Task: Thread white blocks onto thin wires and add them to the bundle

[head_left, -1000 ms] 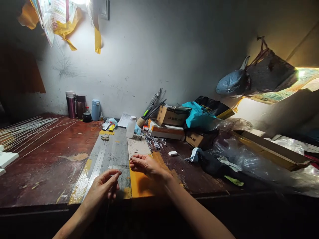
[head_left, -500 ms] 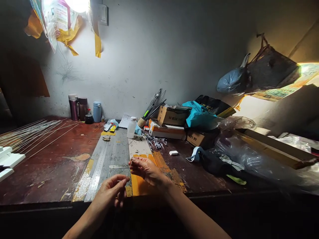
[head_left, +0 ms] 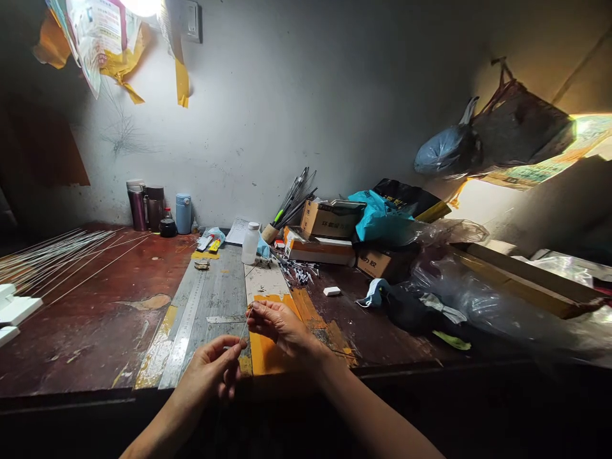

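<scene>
A thin pale strand (head_left: 245, 327), like a fine wire or thread, runs slantwise between my two hands over the front of the bench. Lower down, my left hand (head_left: 216, 364) pinches it between thumb and forefinger. At the upper end my right hand (head_left: 273, 324) is closed on it with its fingertips; a small brownish tip shows there. Whether the strand is wire or thread I cannot tell. Beneath the hands lie a grey board (head_left: 215, 287) and a patch of orange tape (head_left: 268, 354). A steel ruler (head_left: 189, 319) lies left of them.
Many long thin rods (head_left: 71, 252) lie at the left beside white blocks (head_left: 19, 310). A clear bottle (head_left: 250, 243) stands behind my hands. Flasks (head_left: 183, 213) stand by the wall. Cardboard boxes (head_left: 329, 218), a face mask (head_left: 375, 293) and plastic bags (head_left: 478, 306) crowd the right.
The view has shifted slightly, so the background sits a little further left and up. Both hands keep their pinch on the strand in nearly the same pose.
</scene>
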{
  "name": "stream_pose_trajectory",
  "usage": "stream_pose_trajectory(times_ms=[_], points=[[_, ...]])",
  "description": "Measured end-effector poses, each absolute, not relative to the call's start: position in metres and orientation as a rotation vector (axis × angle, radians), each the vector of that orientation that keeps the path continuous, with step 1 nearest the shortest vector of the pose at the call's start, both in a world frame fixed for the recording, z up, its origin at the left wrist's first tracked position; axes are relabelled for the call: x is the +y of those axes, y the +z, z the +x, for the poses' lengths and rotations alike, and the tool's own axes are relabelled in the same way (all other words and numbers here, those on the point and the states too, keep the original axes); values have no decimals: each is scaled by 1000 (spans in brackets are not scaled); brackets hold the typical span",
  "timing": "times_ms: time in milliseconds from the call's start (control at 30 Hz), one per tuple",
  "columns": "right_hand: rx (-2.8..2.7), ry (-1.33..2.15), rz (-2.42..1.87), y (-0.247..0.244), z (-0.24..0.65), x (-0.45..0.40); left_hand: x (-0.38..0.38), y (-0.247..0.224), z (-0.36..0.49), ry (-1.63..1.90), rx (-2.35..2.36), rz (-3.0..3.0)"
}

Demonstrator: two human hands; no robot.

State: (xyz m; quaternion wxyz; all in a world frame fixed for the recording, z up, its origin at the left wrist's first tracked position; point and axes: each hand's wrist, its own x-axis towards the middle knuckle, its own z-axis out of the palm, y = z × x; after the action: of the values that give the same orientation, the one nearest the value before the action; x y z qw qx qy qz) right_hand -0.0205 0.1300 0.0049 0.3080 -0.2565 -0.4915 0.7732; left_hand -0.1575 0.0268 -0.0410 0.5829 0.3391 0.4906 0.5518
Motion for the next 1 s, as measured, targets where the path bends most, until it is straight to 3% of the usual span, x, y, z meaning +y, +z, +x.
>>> stream_pose_trajectory(times_ms=[700, 1000], points=[[-1470, 1939, -745, 3, -23, 130, 27, -50, -159, 1290, 1099, 770], [-1650, 1825, -806, 25, -12, 122, 25, -33, -138, 1360, 991, 711]])
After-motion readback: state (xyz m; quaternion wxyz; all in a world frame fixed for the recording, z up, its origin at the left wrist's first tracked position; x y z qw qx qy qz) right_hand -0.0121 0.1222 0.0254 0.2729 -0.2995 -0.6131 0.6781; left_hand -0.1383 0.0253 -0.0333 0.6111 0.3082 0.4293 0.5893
